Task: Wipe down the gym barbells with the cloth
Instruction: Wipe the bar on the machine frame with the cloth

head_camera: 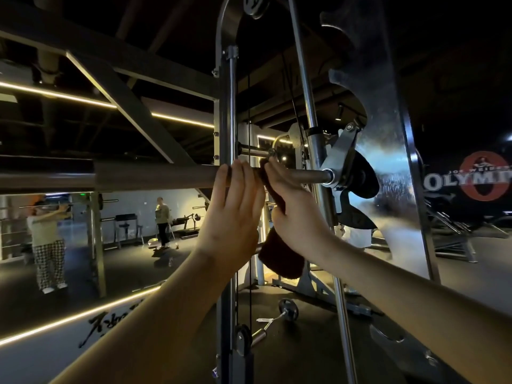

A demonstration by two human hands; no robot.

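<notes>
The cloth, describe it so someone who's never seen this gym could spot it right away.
Find the horizontal barbell across the tall steel rack. Where both hands meet on it, the right hand presses a dark reddish-brown cloth against the bar. It is the only soft, hanging thing among bare metal.

Your run along the horizontal grey steel barbell [155, 177] is open leftward; rightward it's blocked by the silver pivot bracket [336, 159] and slanted chrome guide rod [310, 106].
</notes>
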